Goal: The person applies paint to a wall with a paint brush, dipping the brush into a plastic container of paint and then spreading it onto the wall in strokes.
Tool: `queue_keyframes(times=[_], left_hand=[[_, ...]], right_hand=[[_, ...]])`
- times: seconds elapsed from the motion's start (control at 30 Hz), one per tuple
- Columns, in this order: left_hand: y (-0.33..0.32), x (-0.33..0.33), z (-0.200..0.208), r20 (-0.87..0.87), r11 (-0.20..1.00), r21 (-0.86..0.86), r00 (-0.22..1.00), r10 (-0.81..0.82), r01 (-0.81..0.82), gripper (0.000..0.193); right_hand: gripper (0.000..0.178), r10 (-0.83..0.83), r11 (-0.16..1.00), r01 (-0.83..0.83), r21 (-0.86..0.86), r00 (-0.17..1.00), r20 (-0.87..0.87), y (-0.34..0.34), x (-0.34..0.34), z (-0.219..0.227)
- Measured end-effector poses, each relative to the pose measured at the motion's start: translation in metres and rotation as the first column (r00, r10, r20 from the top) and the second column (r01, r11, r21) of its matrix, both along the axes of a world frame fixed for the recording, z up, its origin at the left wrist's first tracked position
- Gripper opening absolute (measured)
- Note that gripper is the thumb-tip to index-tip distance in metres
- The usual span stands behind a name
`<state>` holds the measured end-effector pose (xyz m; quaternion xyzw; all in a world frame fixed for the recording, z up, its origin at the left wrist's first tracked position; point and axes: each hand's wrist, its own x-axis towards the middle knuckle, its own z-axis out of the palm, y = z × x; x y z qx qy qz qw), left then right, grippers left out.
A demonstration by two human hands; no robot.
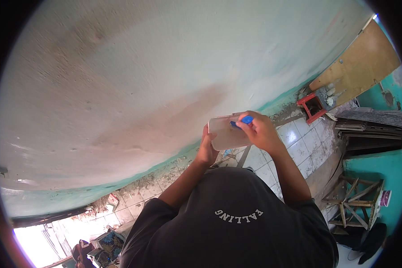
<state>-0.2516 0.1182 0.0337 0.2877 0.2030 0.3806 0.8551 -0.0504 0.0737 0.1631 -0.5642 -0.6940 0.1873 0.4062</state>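
A pale, see-through rectangular plastic container (222,139) with rounded corners is held up in front of my chest, close to the wall. My left hand (207,147) grips its left end, with the thumb over the near rim. In my right hand (260,130), thumb and fingers pinch a small blue tool (247,119). The tool's dark blue end meets the container's inner surface near its right side. My fingers cover part of the tool, so its exact kind cannot be made out.
A large wall (165,67) with brownish damp patches rises close ahead. Dirty white floor tiles (295,134) run along its foot. A red plastic stool (315,107), stacked corrugated sheets (366,120) and a wooden frame (355,201) stand on the right. Dark bundled items (107,243) lie at the lower left.
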Motion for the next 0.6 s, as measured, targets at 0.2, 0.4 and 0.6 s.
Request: queue_keyframes(times=[0.2,0.4,0.6], left_hand=[[-0.002,-0.003,0.008,0.005,1.0,-0.013,1.0,0.013,-0.013,0.061],[0.005,-0.01,-0.001,-0.026,0.999,0.013,0.998,0.049,-0.049,0.062],[0.006,-0.012,-0.003,0.022,0.999,-0.022,0.999,0.036,-0.036,0.061]], right_hand=[[0.014,0.025,0.992,-0.039,0.116,0.992,0.126,-0.015,-0.013,-0.028],[0.016,0.073,0.982,-0.09,0.168,0.992,0.107,-0.034,-0.02,-0.023],[0.019,0.087,0.983,-0.115,0.145,0.979,0.184,-0.041,-0.01,-0.019]])
